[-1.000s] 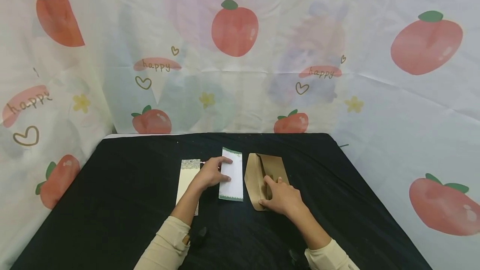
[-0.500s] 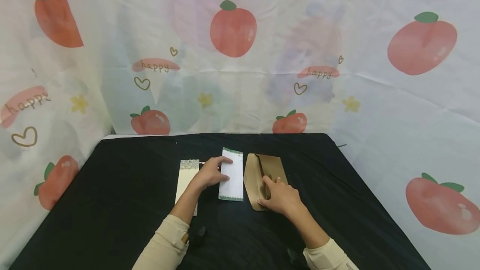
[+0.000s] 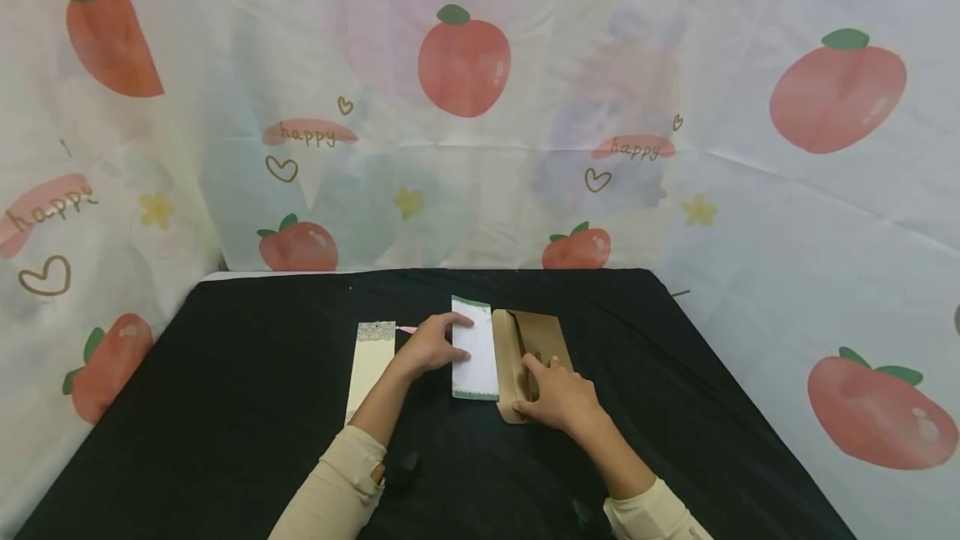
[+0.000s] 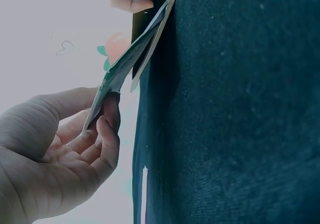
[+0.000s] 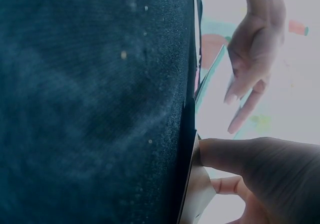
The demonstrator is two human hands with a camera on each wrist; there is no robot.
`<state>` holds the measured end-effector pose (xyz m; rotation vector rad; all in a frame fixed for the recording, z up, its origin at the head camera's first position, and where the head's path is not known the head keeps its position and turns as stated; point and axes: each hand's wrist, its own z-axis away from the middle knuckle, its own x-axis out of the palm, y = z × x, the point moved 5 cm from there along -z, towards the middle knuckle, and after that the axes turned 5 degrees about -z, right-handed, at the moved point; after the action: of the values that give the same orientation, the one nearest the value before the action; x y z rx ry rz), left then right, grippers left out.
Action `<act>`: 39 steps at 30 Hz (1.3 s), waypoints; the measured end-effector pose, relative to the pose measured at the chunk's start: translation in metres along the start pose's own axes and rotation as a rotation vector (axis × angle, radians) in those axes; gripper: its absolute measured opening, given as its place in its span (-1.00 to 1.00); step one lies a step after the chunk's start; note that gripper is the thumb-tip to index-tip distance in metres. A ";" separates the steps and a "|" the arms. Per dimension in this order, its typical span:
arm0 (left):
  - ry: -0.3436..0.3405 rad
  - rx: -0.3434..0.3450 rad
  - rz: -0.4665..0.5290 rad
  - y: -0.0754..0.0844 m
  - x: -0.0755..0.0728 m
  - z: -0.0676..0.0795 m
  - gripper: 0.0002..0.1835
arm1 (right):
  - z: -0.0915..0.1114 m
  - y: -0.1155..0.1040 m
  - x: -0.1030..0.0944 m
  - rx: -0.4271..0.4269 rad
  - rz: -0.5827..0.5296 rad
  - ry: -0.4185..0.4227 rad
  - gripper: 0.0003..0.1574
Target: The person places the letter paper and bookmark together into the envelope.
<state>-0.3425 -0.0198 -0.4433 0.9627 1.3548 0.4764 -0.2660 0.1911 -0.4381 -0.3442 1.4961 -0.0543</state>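
A white card with green printed ends [image 3: 476, 369] is pinched between thumb and fingers of my left hand [image 3: 426, 347]. In the left wrist view the card [image 4: 125, 66] is tilted, its far edge over the envelope's flap [image 4: 159, 43]. The brown paper envelope [image 3: 547, 330] lies to the right, flap unfolded leftward and mouth parted. My right hand [image 3: 564, 398] holds it, thumb at the near end of the mouth, index finger at the opening. The right wrist view shows the thumb [image 5: 215, 154] against the envelope's edge [image 5: 195, 196].
A cream bookmark with a patterned end [image 3: 371, 365] lies on the black cloth [image 3: 225, 390], left of the card and partly behind my left forearm. A pink ribbon [image 3: 407, 329] extends from its top. A fruit-printed curtain [image 3: 480, 190] surrounds the table.
My left hand has carried the card to the right, so its edge now overlaps the envelope's flap. More of the pink ribbon shows. The right hand stays at the envelope's mouth.
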 end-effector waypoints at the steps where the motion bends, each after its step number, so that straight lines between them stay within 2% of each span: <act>1: -0.001 0.000 0.001 0.000 0.000 0.000 -0.45 | 0.000 0.000 0.000 0.000 0.000 -0.001 -0.13; 10: 0.001 -0.007 -0.015 0.003 0.002 -0.003 -0.44 | 0.000 0.000 0.000 0.002 0.004 -0.005 -0.12; 23: 0.006 0.019 -0.020 0.012 0.015 -0.008 -0.46 | -0.002 0.001 0.001 -0.008 0.008 -0.007 -0.13; 34: -0.007 0.007 -0.012 0.014 0.024 -0.009 -0.46 | -0.004 0.002 0.003 0.020 -0.001 -0.030 -0.14; 39: -0.005 -0.027 -0.016 0.014 0.027 -0.010 -0.46 | -0.004 0.002 0.005 0.022 -0.007 -0.036 -0.15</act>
<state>-0.3429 0.0121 -0.4473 0.9297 1.3481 0.4786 -0.2704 0.1914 -0.4437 -0.3312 1.4575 -0.0702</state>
